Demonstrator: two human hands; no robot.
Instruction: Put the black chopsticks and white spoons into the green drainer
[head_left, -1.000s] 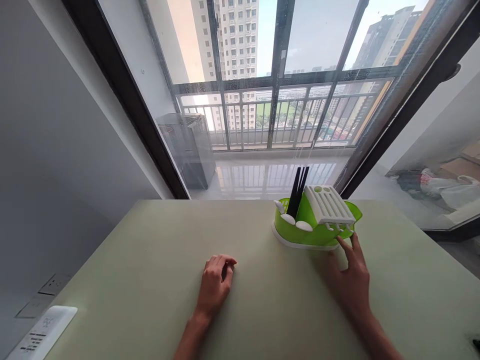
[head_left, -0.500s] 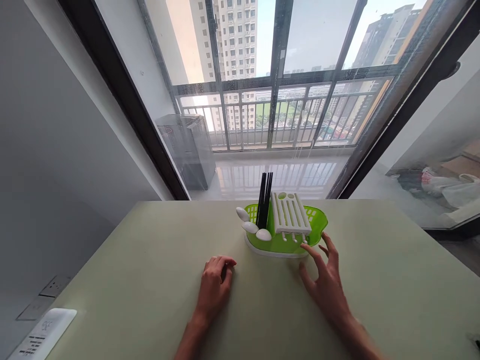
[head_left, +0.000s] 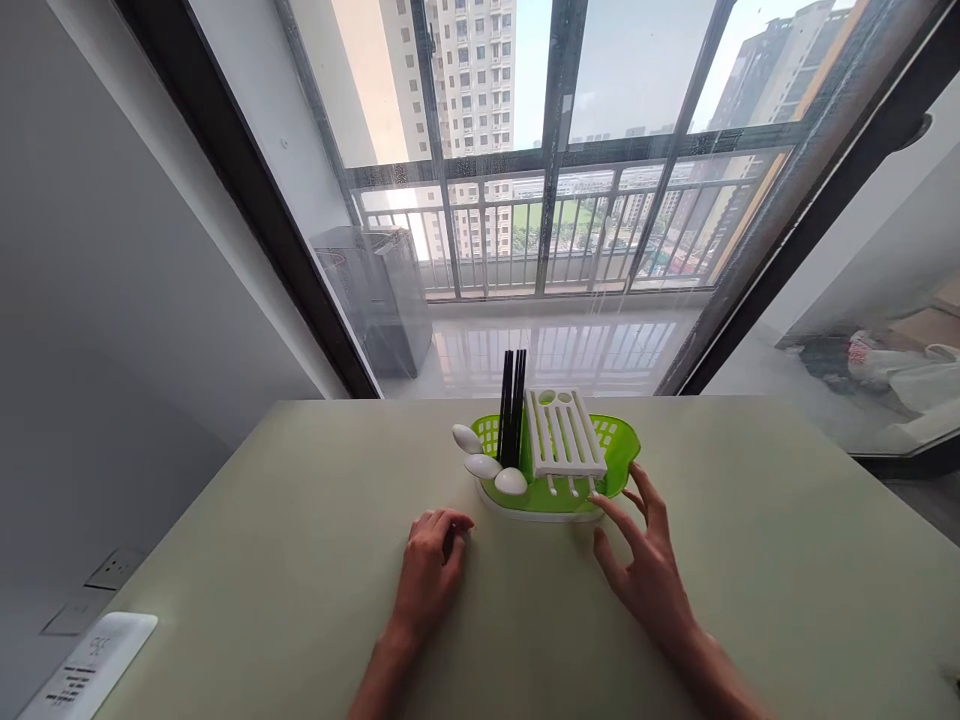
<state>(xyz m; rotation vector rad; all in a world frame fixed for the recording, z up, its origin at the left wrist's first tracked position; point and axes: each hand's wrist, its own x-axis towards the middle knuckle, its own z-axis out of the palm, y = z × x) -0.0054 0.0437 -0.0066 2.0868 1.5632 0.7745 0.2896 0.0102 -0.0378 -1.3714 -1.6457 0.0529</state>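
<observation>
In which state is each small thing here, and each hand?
Green holder: upright
Chopsticks: standing in the holder
Spoons: at the holder's rim, bowls outside
Slotted rack: on the holder
White labelled object: lying flat
Left hand: loosely curled
Right hand: half open, at holder's right end

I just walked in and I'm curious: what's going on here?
Someone's right hand has its fingers spread, touching or almost touching the right end of a green holder. Black chopsticks stand in it, and three white spoons stick out at its left. The left hand rests loosely curled on the table.
</observation>
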